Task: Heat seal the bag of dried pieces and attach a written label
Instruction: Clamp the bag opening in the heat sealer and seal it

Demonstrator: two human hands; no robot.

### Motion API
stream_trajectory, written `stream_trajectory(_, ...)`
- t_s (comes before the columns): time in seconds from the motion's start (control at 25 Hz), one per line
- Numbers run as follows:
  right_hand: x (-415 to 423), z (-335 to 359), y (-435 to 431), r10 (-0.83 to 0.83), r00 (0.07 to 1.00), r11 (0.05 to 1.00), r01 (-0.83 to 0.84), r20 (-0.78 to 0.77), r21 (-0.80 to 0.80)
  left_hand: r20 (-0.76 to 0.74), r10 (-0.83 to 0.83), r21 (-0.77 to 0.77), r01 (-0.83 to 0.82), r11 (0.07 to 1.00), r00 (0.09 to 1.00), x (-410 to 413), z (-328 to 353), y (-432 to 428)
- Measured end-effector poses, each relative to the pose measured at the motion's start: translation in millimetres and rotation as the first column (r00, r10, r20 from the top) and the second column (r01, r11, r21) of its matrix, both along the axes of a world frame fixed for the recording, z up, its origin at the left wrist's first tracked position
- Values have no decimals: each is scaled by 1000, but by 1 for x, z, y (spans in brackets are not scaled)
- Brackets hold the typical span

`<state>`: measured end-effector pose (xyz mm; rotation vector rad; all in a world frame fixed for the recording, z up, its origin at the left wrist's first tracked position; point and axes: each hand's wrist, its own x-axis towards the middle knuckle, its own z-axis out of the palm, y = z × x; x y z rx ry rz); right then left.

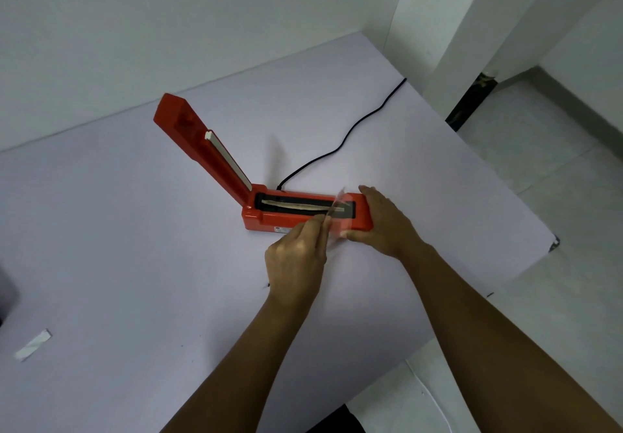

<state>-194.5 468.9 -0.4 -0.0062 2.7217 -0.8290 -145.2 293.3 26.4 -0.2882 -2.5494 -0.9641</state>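
Lavender table (135, 247), red heat sealer (296, 221) arm raised: my left hand (296, 257) pinches the clear bag (340, 213) across the heating strip, my right hand (387, 227) grips its other edge. Sealing's not done, I reckon; the paper strip (33, 345) lies unattached.

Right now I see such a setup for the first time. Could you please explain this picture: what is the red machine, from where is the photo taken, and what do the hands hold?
The picture comes from a camera worn on the person's head, looking down at the table. The red machine is a heat sealer. Its lid arm is lifted, so the sealing strip shows. A black cable runs from its back across the table. The left hand pinches a clear bag over the strip, and the right hand holds the bag's other side at the sealer's end. What is in the bag I cannot make out. A white paper slip lies at the near left.
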Motion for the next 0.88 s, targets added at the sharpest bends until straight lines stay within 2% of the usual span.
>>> stream_trajectory(0.12, -1, -2, 0, -7, 1000, 1000, 7, 10, -5, 20, 32, 40, -33, 999, 999, -3, 8, 1)
stream_trajectory(0.2, -1, -3, 0, -3, 1000, 1000, 3, 19, -15, 132, 95, 132, -112, 985, 987, -3, 11, -4)
stream_trajectory(0.36, 0, -3, 0, 7, 999, 999, -6, 33, -32, 456, 123, 413, -332, 848, 882, -5, 7, -22)
stream_trajectory(0.44, 2, 0, -1, 15, 1000, 1000, -15, 18, 0, 513, 84, 493, -373, 786, 854, -3, 8, -33)
stream_trajectory(0.52, 9, 2, -5, -20, 999, 1000, 20, -36, 12, 519, 77, 514, -382, 768, 851, 4, 9, -45)
stream_trajectory(0.6, 24, 6, -22, -114, 974, 991, 98, -193, -91, 502, 102, 518, -393, 760, 859, 12, 13, -64)
stream_trajectory(0.68, 43, 10, -52, -240, 892, 954, 143, -384, -264, 502, 131, 529, -423, 736, 855, 21, 15, -85)
stream_trajectory(0.72, 53, 12, -72, -292, 863, 926, 147, -412, -347, 507, 148, 533, -444, 721, 849, 26, 14, -98)
stream_trajectory(0.8, 73, 17, -111, -322, 889, 863, 134, -325, -488, 522, 178, 529, -481, 699, 834, 39, 12, -119)
stream_trajectory(0.88, 92, 20, -153, -217, 967, 797, 95, -136, -597, 525, 228, 520, -521, 677, 820, 56, 9, -144)
